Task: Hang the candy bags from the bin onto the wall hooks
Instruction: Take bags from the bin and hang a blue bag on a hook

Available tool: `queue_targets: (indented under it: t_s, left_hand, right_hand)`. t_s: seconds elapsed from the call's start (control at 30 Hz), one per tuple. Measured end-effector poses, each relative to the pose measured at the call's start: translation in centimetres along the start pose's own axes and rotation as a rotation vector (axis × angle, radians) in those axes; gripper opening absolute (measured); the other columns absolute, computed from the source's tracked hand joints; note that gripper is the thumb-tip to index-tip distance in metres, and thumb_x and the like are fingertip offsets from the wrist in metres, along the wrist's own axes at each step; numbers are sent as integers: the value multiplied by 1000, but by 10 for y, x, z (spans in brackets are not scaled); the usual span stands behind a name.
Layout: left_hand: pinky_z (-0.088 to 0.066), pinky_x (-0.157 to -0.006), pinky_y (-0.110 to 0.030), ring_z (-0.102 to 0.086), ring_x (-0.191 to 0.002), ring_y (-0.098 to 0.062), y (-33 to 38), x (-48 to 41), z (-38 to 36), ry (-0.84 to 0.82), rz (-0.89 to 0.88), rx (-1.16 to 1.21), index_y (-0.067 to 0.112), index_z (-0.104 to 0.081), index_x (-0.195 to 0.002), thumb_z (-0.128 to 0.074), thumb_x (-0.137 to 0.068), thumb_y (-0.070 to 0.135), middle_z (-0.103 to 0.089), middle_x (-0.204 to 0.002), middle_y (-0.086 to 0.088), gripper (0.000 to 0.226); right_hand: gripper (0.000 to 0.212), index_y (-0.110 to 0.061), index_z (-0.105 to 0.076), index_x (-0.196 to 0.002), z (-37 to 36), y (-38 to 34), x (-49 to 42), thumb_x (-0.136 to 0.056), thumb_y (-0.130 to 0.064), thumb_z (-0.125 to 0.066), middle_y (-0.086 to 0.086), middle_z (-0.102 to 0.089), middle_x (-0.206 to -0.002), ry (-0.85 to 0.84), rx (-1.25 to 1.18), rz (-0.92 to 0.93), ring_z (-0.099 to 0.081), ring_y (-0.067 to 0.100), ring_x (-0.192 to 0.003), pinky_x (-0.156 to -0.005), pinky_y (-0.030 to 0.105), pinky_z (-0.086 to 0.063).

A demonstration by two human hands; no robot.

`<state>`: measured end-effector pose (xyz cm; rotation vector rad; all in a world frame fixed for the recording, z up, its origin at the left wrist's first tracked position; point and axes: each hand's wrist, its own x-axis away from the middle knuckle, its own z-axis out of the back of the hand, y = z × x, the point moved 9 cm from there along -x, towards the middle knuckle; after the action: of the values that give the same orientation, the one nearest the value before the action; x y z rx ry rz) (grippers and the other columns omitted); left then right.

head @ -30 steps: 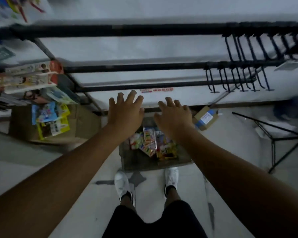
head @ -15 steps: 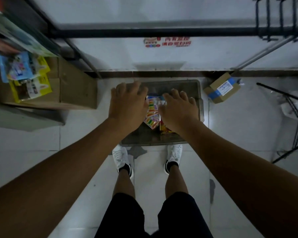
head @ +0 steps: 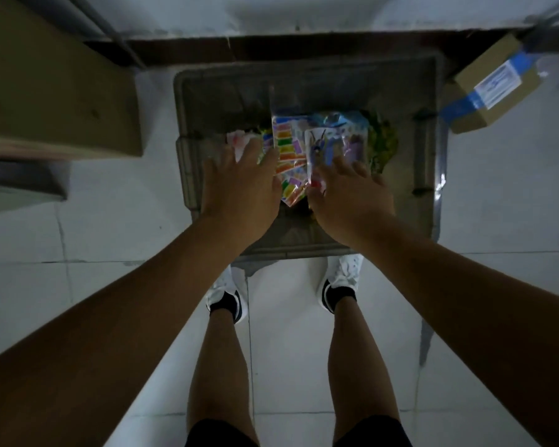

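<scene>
Candy bags (head: 299, 150) in bin (head: 226, 95) under both hands

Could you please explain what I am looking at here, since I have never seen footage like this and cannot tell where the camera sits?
There is no machine: a person wears one wide-angle camera on the head, looking down, so you see their own arms, legs and white shoes. They stand on a tiled floor over a grey bin set against the wall. Inside it lies a pile of colourful candy bags. The left hand and the right hand are both down on the pile, fingers spread; whether either has gripped a bag cannot be told. A large cardboard box stands to the left, and a small taped box to the right. The wall hooks are out of view.
</scene>
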<state>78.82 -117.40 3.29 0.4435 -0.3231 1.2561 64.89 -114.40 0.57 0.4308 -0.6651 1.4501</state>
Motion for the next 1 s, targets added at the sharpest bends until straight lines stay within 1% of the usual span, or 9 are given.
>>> queue_targets:
  t_s: [0.13, 0.2, 0.3, 0.47, 0.63, 0.77, 0.83, 0.9, 1.0]
  left_hand:
    - [-39, -106, -56, -43, -133, -39, -9, -23, -65, -42, -10, 13, 20, -44, -142, -46, -100, 38, -41, -150, -10, 46]
    - [-38, -106, -57, -41, -133, -40, -15, -32, -95, -53, -6, -8, 19, -43, -142, -45, -100, 37, -41, -149, -9, 46]
    - [-36, -107, -57, -34, -139, -39, -22, -47, -139, -86, 12, -33, 21, -38, -146, -44, -100, 37, -35, -153, -8, 49]
    - [-40, -100, -57, -40, -132, -40, -28, -71, -200, -116, 15, -24, 21, -41, -145, -47, -98, 36, -40, -151, -7, 50]
    - [-42, -91, -49, -49, -121, -42, -21, -92, -227, -44, -37, -32, 18, -50, -140, -51, -96, 31, -49, -143, -9, 46]
    - [-43, -92, -49, -50, -119, -43, -22, -112, -243, -80, -21, 46, 14, -52, -137, -50, -95, 27, -51, -139, -12, 43]
    - [-45, -94, -52, -50, -119, -42, -22, -123, -248, -102, -19, 46, 15, -53, -136, -50, -95, 27, -51, -137, -12, 42]
    - [-44, -96, -54, -49, -121, -41, -20, -134, -250, -116, -24, 25, 16, -51, -137, -49, -96, 28, -51, -137, -11, 43]
    - [-41, -100, -53, -45, -125, -41, -7, -150, -251, -135, -43, 24, 16, -45, -143, -48, -97, 27, -48, -141, -11, 47]
  right_hand:
    - [52, -28, -30, -149, -57, 13, -33, -100, -44, -32, 4, -25, -159, -50, -8, -3, -24, 29, -146, -112, 51, -28]
    - [52, -27, -31, -148, -85, 19, -50, -99, -43, -34, 4, -24, -159, -87, -17, -8, -24, 30, -146, -111, 53, -27]
    - [53, -27, -31, -148, -122, 28, -76, -98, -46, -35, 6, -26, -158, -107, -13, -18, -28, 33, -144, -111, 55, -28]
    - [56, -29, -30, -150, -162, 47, -116, -98, -47, -38, 4, -26, -159, -139, -28, -60, -26, 32, -145, -114, 54, -26]
    - [54, -32, -30, -149, -189, 60, -139, -98, -45, -38, 3, -24, -160, -156, -38, -76, -24, 31, -145, -114, 52, -24]
    - [52, -32, -33, -148, -198, 70, -148, -98, -43, -40, 4, -24, -160, -150, -63, -81, -26, 31, -144, -114, 50, -25]
    - [51, -32, -33, -148, -197, 74, -150, -98, -42, -41, 3, -25, -160, -153, -72, -86, -26, 30, -144, -113, 47, -25]
    - [50, -31, -36, -146, -193, 79, -151, -98, -42, -43, 2, -29, -158, -130, -91, -90, -30, 30, -142, -111, 46, -28]
    - [48, -31, -40, -143, -183, 94, -154, -97, -46, -40, 3, -42, -150, -94, -151, -147, -41, 31, -135, -106, 44, -35]
